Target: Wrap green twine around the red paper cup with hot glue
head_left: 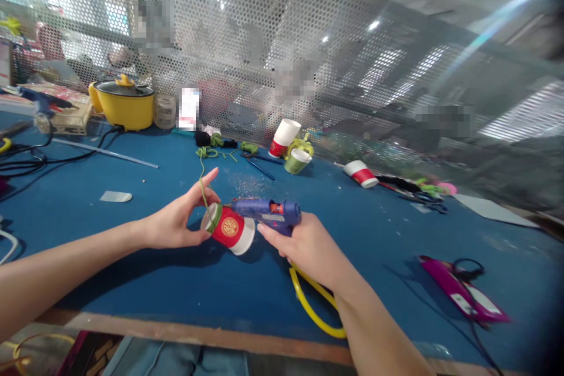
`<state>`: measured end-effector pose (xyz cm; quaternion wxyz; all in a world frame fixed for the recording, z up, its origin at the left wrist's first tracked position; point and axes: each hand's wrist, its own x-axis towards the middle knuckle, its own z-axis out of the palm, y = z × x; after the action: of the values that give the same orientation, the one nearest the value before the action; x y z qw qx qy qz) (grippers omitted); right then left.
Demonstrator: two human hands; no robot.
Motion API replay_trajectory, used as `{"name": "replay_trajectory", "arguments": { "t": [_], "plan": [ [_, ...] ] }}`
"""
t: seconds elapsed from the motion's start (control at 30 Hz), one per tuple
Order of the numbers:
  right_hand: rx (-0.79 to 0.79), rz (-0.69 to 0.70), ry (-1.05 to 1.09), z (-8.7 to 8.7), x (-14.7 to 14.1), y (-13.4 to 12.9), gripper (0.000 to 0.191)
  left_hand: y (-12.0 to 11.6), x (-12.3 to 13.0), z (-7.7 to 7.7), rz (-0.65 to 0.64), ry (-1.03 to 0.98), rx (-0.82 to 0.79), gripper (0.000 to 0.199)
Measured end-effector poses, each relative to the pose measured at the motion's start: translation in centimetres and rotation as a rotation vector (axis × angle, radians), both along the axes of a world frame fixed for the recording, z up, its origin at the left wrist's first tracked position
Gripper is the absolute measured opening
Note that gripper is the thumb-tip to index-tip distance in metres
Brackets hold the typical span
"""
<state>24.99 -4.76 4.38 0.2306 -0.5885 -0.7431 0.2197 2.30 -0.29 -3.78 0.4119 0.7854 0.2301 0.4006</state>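
Note:
My left hand [180, 217] grips the base end of a red and white paper cup [230, 228], which lies tilted on its side above the table. Green yarn [214, 218] is wound round that end of the cup, and a strand runs up past my fingers toward a small green heap at the back. In my right hand [308, 249] is a blue glue gun [267, 211], its nozzle pointing left, close to the yarn-wrapped end. Whether the nozzle touches the cup I cannot tell. A yellow cable or tube [308, 305] hangs below my right wrist.
Behind my hands stand stacked paper cups [284, 136] and a green-wrapped cup [297, 161]. Another cup [362, 174] lies farther right near scissors [429, 201]. A yellow pot [126, 108] stands back left, with black cables alongside. A magenta packet [462, 291] lies at right.

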Motion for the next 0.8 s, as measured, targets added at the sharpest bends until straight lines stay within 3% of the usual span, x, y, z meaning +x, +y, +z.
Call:
{"name": "replay_trajectory", "arguments": {
  "t": [0.8],
  "plan": [
    [-0.035,0.050,0.012,0.2,0.0,-1.3,0.018,0.3,0.3,-0.1,0.014,-0.079,-0.090,0.098]
  ]
}}
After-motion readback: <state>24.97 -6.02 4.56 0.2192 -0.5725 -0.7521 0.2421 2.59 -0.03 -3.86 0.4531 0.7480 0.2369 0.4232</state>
